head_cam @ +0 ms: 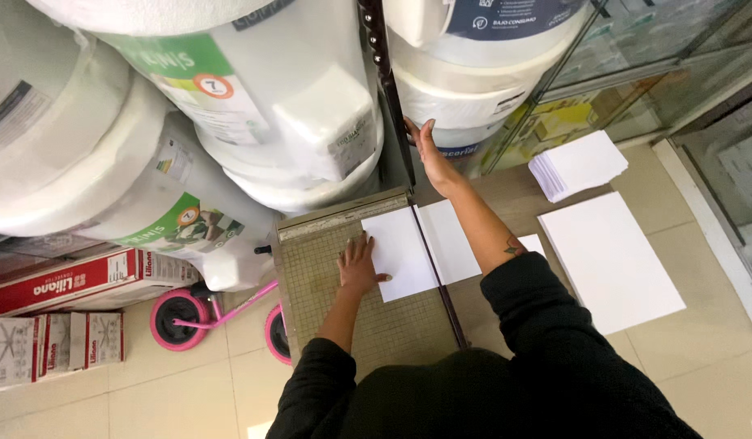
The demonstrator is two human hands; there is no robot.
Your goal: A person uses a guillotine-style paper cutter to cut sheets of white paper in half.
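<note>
white paper sheet is pinned by flat, spread left hand; raised black cutter arm, gripped by right hand, could nick fingertips.

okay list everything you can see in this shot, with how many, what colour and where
paper cutter: one, olive-green gridded board, centre, blade arm raised
paper sheet: one, white, on the board under the left hand
cut paper: white, right of the cutting edge
paper stacks: two, white, on the floor at right
wrapped bulk packs: several, white with green or blue labels, top
boxes: three, red and white, left
scooter: one, pink wheels, beside the cutter
left hand: flat on the sheet
right hand: on the blade arm
</note>
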